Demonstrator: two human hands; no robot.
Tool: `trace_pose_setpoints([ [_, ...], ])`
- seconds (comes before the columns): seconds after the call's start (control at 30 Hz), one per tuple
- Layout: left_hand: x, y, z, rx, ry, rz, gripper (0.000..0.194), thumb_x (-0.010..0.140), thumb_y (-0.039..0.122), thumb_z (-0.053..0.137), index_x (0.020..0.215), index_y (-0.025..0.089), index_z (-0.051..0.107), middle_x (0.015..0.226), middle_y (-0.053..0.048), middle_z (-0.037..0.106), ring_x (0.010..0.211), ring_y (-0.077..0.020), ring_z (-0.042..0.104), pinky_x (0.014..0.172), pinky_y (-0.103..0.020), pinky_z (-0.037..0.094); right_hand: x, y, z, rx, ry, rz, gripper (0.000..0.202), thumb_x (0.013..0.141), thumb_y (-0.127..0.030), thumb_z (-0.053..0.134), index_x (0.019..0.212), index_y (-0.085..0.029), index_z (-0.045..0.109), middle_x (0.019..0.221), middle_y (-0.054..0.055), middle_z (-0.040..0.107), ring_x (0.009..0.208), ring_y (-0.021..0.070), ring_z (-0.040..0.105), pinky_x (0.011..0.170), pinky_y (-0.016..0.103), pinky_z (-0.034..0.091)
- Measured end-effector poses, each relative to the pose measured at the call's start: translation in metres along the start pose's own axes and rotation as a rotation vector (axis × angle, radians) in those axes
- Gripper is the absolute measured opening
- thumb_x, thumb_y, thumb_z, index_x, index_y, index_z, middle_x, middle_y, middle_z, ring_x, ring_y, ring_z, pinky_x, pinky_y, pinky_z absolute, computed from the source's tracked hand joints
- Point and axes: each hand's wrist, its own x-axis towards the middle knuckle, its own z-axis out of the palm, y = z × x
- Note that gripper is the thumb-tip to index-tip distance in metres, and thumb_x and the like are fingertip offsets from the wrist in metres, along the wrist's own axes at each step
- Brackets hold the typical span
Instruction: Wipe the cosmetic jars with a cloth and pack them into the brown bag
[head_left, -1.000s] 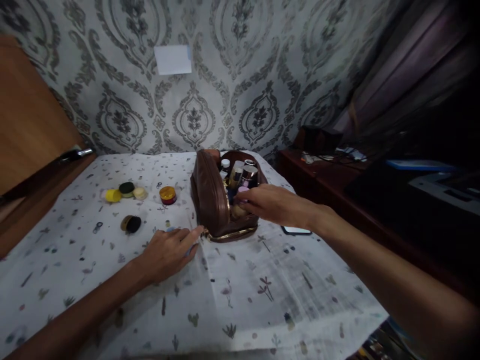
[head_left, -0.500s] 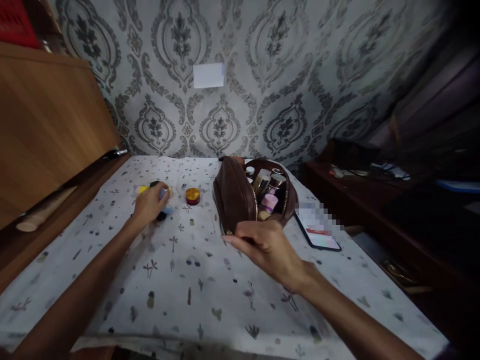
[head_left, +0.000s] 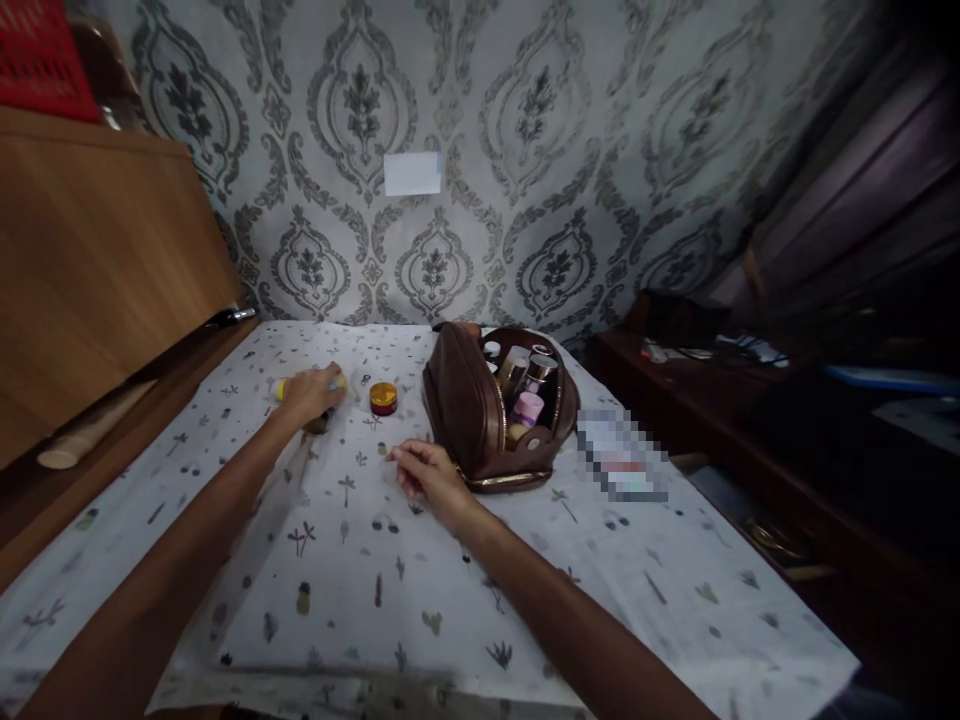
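My left hand (head_left: 309,397) is lowered over a small group of items on the cloth, fingers curled down and closed around something mostly hidden. A yellow-capped item (head_left: 281,389) pokes out at its left, and a dark item (head_left: 318,422) lies under the palm. Just right of that hand sits a round jar (head_left: 383,399) with an amber lid and dark red base. My right hand (head_left: 429,474) hovers in front of the bag with loosely bent fingers and nothing visible in them. The brown cosmetic bag (head_left: 461,400) stands unzipped, holding several bottles and a pink-capped container (head_left: 527,408).
A phone (head_left: 622,460), partly blurred out, lies right of the bag on the patterned tablecloth (head_left: 345,620). Wooden furniture (head_left: 97,270) borders the left side. A dark red cabinet (head_left: 637,360) stands at the right, and a patterned wall (head_left: 465,90) closes the back.
My right hand has left the bag's front edge and moved left toward the jar. My left hand has shifted slightly right, and the blue item at its fingers is now mostly covered.
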Motion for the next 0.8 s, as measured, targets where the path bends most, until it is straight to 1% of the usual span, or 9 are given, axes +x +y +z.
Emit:
trace_pose_setpoints([
  [0.1,-0.015,0.001,-0.009,-0.15,0.123,0.01,0.048,0.094,0.052,0.044,0.13,0.023,0.057,0.109,-0.009,0.072,0.1,-0.0265,0.065,0.079,-0.03,0.046,-0.004,0.0,-0.005,0.122,-0.017,0.008,0.051,0.064,-0.057,0.084,0.086,-0.014,0.068,0.062,-0.003,0.062,0.046,0.0051,0.05,0.042,0.018,0.03],
  [0.17,-0.03,0.006,-0.013,-0.372,0.139,0.135,0.051,0.09,0.057,0.05,0.124,0.02,0.06,0.098,-0.004,0.072,0.089,-0.0221,0.064,0.076,-0.027,0.046,-0.006,-0.001,-0.005,0.204,-0.047,0.018,0.057,0.064,-0.055,0.086,0.1,-0.015,0.069,0.077,0.001,0.071,0.055,0.0084,0.062,0.046,0.017,0.038],
  [0.3,-0.07,0.026,-0.009,-0.695,-0.086,0.504,0.053,0.086,0.06,0.058,0.118,0.018,0.066,0.1,-0.003,0.072,0.085,-0.0202,0.063,0.076,-0.027,0.048,-0.006,-0.001,-0.002,0.399,-0.128,0.055,0.065,0.063,-0.05,0.09,0.115,-0.021,0.064,0.097,0.003,0.076,0.077,0.0169,0.075,0.062,0.023,0.055],
  [0.37,-0.084,0.031,-0.002,-0.686,-0.141,0.556,0.051,0.088,0.059,0.055,0.122,0.022,0.066,0.103,-0.003,0.073,0.086,-0.0214,0.065,0.076,-0.028,0.049,-0.005,0.0,-0.002,0.428,-0.169,0.06,0.058,0.064,-0.043,0.092,0.11,-0.02,0.066,0.093,0.002,0.077,0.076,0.0164,0.076,0.063,0.023,0.056],
  [0.47,-0.085,0.021,0.006,-0.605,-0.028,0.45,0.052,0.093,0.06,0.046,0.128,0.026,0.063,0.105,-0.003,0.074,0.091,-0.0233,0.065,0.079,-0.03,0.05,-0.003,0.004,-0.004,0.418,-0.188,0.075,0.05,0.066,-0.036,0.092,0.105,-0.018,0.069,0.086,0.001,0.077,0.068,0.0131,0.074,0.059,0.019,0.054],
  [0.57,-0.067,-0.002,0.012,-0.357,0.194,0.155,0.048,0.098,0.054,0.038,0.126,0.026,0.063,0.109,-0.006,0.073,0.102,-0.0254,0.064,0.084,-0.032,0.049,-0.003,0.006,-0.005,0.415,-0.171,0.099,0.051,0.064,-0.034,0.093,0.106,-0.017,0.07,0.085,0.001,0.077,0.064,0.0123,0.073,0.058,0.018,0.054],
  [0.6,-0.06,-0.01,0.013,-0.259,0.209,0.08,0.046,0.098,0.052,0.037,0.126,0.026,0.064,0.113,-0.007,0.072,0.106,-0.0263,0.064,0.085,-0.032,0.049,-0.002,0.007,-0.005,0.413,-0.168,0.108,0.052,0.063,-0.034,0.093,0.106,-0.017,0.07,0.084,0.002,0.077,0.064,0.0125,0.073,0.057,0.019,0.054],
  [0.67,-0.05,-0.022,0.017,-0.164,0.12,0.028,0.044,0.098,0.05,0.036,0.122,0.028,0.066,0.118,-0.007,0.071,0.109,-0.0267,0.064,0.085,-0.032,0.049,-0.002,0.007,-0.005,0.411,-0.162,0.122,0.053,0.062,-0.035,0.094,0.106,-0.016,0.07,0.084,0.002,0.077,0.063,0.0128,0.073,0.056,0.018,0.053],
  [0.8,-0.049,-0.035,0.017,-0.206,-0.099,0.134,0.041,0.094,0.055,0.041,0.116,0.03,0.065,0.116,-0.002,0.072,0.108,-0.0248,0.066,0.084,-0.03,0.048,-0.002,0.006,-0.006,0.429,-0.127,0.128,0.052,0.061,-0.035,0.094,0.104,-0.017,0.07,0.084,0.002,0.077,0.062,0.0119,0.073,0.054,0.017,0.051],
])
